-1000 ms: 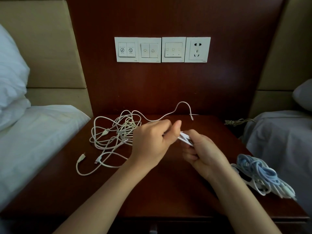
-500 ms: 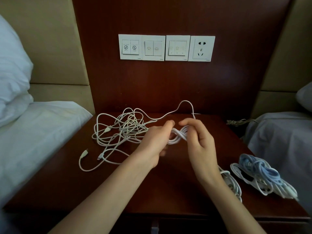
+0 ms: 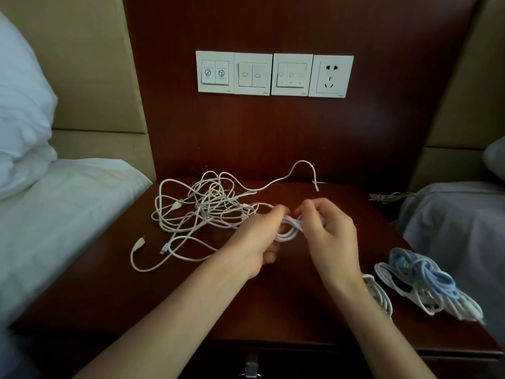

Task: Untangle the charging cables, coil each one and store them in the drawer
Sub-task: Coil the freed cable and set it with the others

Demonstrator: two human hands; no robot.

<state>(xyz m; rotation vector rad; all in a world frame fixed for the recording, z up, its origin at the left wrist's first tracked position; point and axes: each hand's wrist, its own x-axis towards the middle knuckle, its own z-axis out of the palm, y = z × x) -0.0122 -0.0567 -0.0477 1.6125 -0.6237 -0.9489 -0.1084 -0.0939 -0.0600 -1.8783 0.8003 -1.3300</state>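
1. Head view, the hold: the left hand (image 3: 254, 242) has its fingers curled round a small coil of white cable (image 3: 289, 232). The right hand (image 3: 334, 236) pinches the same coil from the other side. The coil sits between them, above the middle of the nightstand (image 3: 273, 305).
2. Head view, the feed: the coil's tail seems to run left into the tangle (image 3: 207, 212) of white cables on the back left of the top. A hard pull would likely tighten its knots or drag the whole heap, not free one cable.
3. Head view, loose ends: a plug (image 3: 139, 243) lies near the left edge beside the bed. If the heap shifts, that end could slide off.
4. Head view, the loops: only fingers hold them. Should either grip slacken, the springy cable would probably spring open.
5. Head view, finished work: a blue and white bundle (image 3: 420, 280) and a smaller white coil (image 3: 378, 294) rest at the front right corner, close to the right forearm. A careless sweep could knock them off.
6. Head view, storage: the drawer (image 3: 251, 366) below the front edge is closed. Opening it needs a free hand, which risks dropping the coil.
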